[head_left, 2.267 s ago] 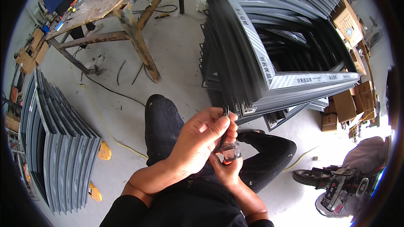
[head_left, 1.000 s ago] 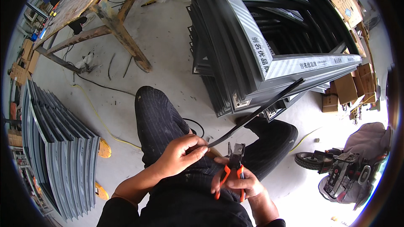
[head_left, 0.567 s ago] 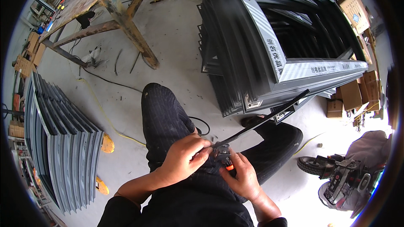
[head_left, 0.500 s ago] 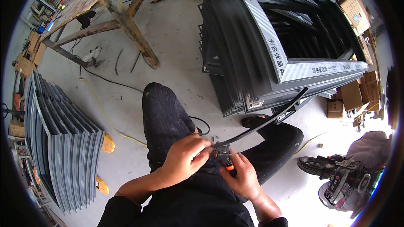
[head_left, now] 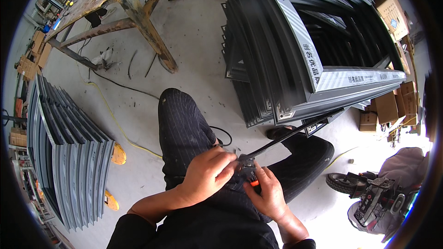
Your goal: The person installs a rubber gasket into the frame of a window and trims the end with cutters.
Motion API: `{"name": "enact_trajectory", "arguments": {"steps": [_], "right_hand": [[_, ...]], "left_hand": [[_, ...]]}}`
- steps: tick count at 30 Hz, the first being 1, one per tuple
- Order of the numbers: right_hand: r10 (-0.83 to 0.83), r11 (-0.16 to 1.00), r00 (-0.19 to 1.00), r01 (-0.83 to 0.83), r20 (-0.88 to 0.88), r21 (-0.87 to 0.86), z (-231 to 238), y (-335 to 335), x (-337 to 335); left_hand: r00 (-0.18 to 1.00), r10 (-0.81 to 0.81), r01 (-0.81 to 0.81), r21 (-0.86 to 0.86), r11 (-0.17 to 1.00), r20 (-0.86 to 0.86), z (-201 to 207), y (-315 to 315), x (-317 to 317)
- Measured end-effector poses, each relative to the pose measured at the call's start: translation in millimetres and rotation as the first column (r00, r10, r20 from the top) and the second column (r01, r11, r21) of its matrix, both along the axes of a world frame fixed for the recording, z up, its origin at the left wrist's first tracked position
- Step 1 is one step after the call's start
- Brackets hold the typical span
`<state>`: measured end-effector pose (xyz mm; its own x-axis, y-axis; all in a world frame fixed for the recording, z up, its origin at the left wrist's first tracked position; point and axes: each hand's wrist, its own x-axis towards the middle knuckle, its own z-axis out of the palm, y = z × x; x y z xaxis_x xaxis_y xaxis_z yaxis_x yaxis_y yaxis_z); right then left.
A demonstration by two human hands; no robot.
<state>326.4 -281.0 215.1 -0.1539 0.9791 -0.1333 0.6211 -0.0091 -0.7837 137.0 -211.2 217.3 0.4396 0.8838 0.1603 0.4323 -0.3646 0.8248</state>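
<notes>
My left hand (head_left: 206, 174) is closed, thumb against the curled fingers, on the near end of a black rubber strip (head_left: 277, 142). From there the strip slants up to the right, over my right leg, towards the stacked frames. In my right hand (head_left: 269, 194) is a hand cutter (head_left: 248, 168) with a metal head and a black-and-orange handle. The strip's end lies at the cutter's head, between my two hands. Whether the blades are on the strip cannot be made out, since fingers and blur cover that spot.
A tall stack of dark metal frames (head_left: 295, 106) stands ahead on the right. At the left are more stacked grey frames (head_left: 83, 157). A worn wooden table (head_left: 147, 41) is at the far left, with a cable (head_left: 124, 86) on the floor. A small wheeled vehicle (head_left: 374, 198) sits at the right.
The strip's far end has dropped lower beside the frame stack. Both hands keep nearly the same place and hold; the whole view has shifted slightly.
</notes>
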Motion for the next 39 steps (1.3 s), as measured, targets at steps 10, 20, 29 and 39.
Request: {"name": "enact_trajectory", "arguments": {"steps": [10,20,29,39], "right_hand": [[-0.001,0.999,0.999,-0.001,0.045,0.053,-1,-1,1],[0.014,0.998,0.993,-0.020,0.114,0.059,-2,1,1],[0.007,0.998,0.998,-0.011,0.057,0.067,2,1,3],[0.004,0.999,1.000,-0.005,0.027,0.053,-7,-6,5]], "left_hand": [[0.995,-0.055,0.062,0.089,0.994,-0.081,2,3,1],[0.978,-0.124,0.142,0.102,0.985,-0.170,3,11,-1],[0.993,-0.092,0.098,0.090,0.991,-0.070,1,8,2],[0.993,-0.084,0.094,0.117,0.989,-0.083,0,5,3]]}}
